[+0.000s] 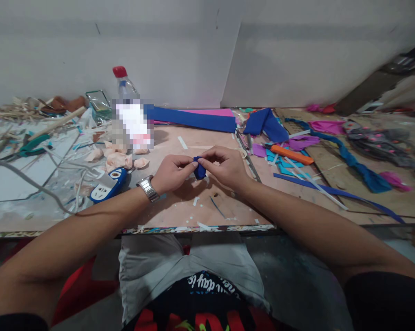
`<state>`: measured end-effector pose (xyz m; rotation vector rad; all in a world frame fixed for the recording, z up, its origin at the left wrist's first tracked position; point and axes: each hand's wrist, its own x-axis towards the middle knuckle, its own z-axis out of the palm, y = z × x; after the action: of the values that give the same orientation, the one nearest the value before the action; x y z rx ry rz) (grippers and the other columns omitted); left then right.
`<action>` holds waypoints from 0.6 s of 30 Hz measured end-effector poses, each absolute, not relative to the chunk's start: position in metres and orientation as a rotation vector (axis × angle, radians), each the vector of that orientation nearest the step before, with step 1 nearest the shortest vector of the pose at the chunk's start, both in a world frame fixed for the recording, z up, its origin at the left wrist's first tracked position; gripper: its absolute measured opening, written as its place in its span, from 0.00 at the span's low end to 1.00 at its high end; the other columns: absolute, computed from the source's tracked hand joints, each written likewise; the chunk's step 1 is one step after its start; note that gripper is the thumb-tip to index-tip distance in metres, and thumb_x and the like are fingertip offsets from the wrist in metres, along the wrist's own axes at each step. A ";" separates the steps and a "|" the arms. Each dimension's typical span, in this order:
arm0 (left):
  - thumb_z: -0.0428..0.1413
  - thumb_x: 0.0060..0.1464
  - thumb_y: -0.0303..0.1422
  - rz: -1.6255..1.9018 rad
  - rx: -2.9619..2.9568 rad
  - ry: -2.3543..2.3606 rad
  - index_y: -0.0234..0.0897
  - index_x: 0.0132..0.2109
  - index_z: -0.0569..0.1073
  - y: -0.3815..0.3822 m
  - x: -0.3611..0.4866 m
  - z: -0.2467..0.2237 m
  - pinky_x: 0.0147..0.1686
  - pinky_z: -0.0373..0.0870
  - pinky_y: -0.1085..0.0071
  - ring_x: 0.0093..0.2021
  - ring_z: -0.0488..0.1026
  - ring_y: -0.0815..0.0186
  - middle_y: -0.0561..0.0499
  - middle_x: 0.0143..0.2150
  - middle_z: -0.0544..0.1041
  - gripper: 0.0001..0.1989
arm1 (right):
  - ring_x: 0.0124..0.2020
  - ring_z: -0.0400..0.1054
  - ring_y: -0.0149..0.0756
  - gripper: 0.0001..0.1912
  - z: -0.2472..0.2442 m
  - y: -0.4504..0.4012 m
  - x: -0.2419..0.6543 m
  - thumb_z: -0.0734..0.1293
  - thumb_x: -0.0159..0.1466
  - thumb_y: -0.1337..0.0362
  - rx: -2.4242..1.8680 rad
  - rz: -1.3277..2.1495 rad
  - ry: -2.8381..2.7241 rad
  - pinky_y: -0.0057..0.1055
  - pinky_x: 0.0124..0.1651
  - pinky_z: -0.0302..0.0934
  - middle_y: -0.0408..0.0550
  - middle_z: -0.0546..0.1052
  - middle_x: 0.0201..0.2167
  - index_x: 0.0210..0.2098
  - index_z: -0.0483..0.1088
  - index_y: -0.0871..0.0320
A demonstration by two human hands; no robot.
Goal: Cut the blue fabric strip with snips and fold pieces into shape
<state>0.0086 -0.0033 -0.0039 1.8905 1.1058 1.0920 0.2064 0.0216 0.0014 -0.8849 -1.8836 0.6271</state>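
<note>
At the near edge, white scraps (203, 226) lie on the desk (183, 214). Just beyond, near the middle, the left hand (170, 174) and right hand (227, 170) meet over a small dark blue piece (200, 173), each pinching it between thumb and fingers, slightly above the desk. A metal watch (148, 189) circles the left wrist. Left of the hands lies a blue-and-white power strip (108, 185), with crumpled peach pieces (119, 161) just behind it. To the right, a narrow blue strip (334, 190) stretches across the desk, and farther back an orange cutter (292, 154) rests on light-blue material (283, 166). At the far side, a wide blue band (196, 120) lies right of a red-capped bottle (127, 93) standing upright, partly blurred.
</note>
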 end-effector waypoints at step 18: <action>0.55 0.63 0.45 1.122 1.728 1.103 0.34 0.35 0.79 -0.004 0.012 0.000 0.31 0.67 0.72 0.31 0.72 0.66 0.49 0.28 0.79 0.19 | 0.33 0.73 0.36 0.04 0.007 0.022 0.210 0.72 0.65 0.63 -0.724 0.455 -2.016 0.35 0.39 0.67 0.47 0.81 0.32 0.35 0.81 0.54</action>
<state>0.0119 -0.0036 -0.0002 1.7278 1.1030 1.1224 0.2095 0.0219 0.0065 -0.7238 -2.0160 0.4549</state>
